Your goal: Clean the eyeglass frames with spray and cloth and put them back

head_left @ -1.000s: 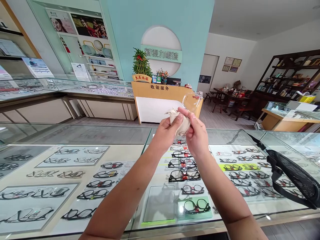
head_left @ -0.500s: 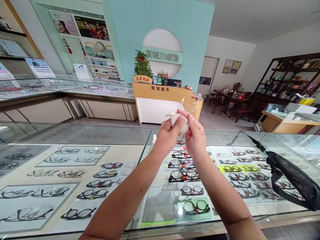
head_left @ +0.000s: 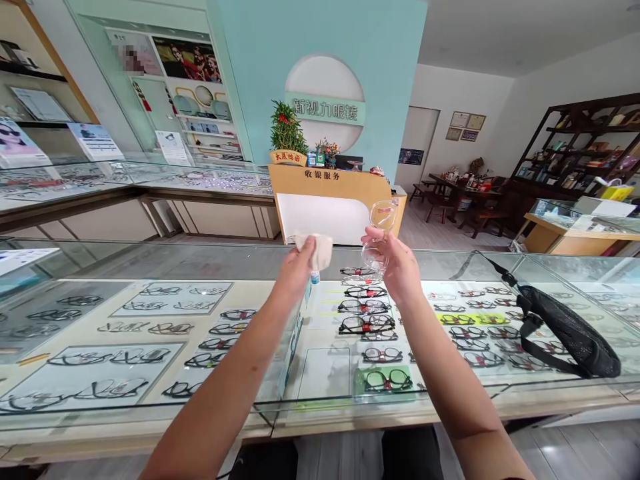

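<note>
My left hand [head_left: 296,270] pinches a pale beige cloth [head_left: 320,252], which hangs to the right of the thumb. To the right, my right hand [head_left: 397,263] grips a pair of clear-framed glasses [head_left: 384,215]. The glasses are turned on end, one lens above the fingers and the other beside them. Cloth and glasses are apart. Both hands are raised above the far part of the glass display case [head_left: 280,415]. A small bottle with a blue label [head_left: 315,277] shows just under the cloth.
Rows of glasses [head_left: 367,325] lie inside the case below my arms. On its right side rests a black mesh bag with a strap [head_left: 567,330]. Beyond the case stands a wooden counter [head_left: 330,183] with a plant [head_left: 287,130]. Another small case [head_left: 583,233] is at the right.
My hands have moved apart: the left, with the cloth, went left, and the right lifted the glasses slightly to the right. The cloth has come off the glasses. The view has shifted a little.
</note>
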`<state>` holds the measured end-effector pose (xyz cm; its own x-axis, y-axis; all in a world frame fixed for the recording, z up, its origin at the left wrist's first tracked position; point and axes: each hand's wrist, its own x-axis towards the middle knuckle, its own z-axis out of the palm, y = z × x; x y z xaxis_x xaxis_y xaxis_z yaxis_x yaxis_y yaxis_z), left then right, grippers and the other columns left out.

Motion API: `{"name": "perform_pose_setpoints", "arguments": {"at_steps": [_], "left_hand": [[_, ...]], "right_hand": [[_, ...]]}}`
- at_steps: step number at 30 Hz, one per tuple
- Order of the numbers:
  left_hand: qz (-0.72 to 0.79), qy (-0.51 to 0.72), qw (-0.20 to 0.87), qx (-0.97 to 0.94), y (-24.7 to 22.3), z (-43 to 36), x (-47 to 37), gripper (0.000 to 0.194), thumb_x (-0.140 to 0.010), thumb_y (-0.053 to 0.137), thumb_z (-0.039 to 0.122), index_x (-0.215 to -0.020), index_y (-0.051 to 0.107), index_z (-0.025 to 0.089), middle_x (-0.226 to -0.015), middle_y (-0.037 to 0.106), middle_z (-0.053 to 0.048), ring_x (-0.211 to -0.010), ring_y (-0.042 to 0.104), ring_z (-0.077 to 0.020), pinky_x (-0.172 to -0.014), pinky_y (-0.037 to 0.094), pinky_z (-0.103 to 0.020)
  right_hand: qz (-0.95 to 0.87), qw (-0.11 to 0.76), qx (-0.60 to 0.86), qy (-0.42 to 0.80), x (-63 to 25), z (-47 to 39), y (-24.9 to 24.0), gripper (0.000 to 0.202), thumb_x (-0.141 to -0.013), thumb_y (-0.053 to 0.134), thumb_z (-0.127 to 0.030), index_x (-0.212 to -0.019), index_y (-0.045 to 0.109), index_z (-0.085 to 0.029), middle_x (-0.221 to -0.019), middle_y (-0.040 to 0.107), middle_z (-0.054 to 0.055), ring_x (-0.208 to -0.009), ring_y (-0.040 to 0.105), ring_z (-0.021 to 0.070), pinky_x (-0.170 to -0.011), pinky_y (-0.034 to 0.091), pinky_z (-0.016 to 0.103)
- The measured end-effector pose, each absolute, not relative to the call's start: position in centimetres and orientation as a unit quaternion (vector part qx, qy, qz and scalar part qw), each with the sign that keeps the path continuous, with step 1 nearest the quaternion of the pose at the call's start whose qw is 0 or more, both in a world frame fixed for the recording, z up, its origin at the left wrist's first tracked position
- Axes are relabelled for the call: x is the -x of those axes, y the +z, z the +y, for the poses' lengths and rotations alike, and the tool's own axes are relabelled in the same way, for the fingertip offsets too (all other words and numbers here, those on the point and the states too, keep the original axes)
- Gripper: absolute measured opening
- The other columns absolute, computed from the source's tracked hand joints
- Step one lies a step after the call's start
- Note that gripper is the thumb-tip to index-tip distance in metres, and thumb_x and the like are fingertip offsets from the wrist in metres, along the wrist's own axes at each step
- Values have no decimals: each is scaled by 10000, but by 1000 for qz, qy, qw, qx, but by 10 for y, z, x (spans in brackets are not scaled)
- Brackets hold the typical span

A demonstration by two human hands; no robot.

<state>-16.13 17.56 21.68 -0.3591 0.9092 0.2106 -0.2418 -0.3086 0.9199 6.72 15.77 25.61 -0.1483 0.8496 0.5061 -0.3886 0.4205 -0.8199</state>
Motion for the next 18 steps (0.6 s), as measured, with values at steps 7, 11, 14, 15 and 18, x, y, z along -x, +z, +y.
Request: {"name": "perform_pose_setpoints", "arguments": {"at_steps": [7, 11, 14, 15, 18], "left_hand": [[534, 725, 349, -259, 187, 210, 223, 242, -804, 732, 235, -1006, 598, 231, -956, 746, -42, -884, 740, -193, -695, 607, -278], [619, 694, 293, -225, 156, 221, 246, 419, -746, 734, 92, -1093, 532, 212, -962, 729, -42, -839, 710, -176, -702, 574, -277], [666, 666, 252, -222, 136, 225, 258, 545, -741, 784, 49, -1186, 505, 194, -922, 721, -29, -836, 713, -184, -744, 578, -302], [675, 658, 243, -229, 130, 227, 262, 573, -749, 800, 45, -1213, 500, 192, -915, 726, -24, -845, 721, -185, -774, 587, -312], [696, 633, 228, -252, 118, 230, 269, 573, -775, 848, 72, -1226, 516, 195, -903, 746, -26, -862, 743, -201, -853, 617, -357]], "right_hand": [[-526, 604, 194, 566, -78, 177, 214, 527, -831, 855, -737, -1012, 902, -244, -1025, 863, 96, -963, 756, 267, -914, 617, 415], [-526, 593, 205, 574, -81, 185, 194, 506, -797, 907, -726, -969, 902, -251, -1024, 878, 96, -961, 770, 276, -913, 626, 430], [-530, 580, 193, 587, -85, 187, 186, 473, -779, 943, -706, -943, 911, -263, -994, 879, 80, -958, 774, 263, -918, 627, 411], [-533, 576, 191, 589, -86, 187, 186, 464, -779, 948, -700, -939, 912, -266, -990, 879, 75, -949, 774, 258, -916, 627, 406], [-541, 562, 197, 593, -87, 184, 188, 437, -810, 931, -686, -940, 911, -270, -985, 875, 63, -937, 773, 245, -920, 626, 394]]}}
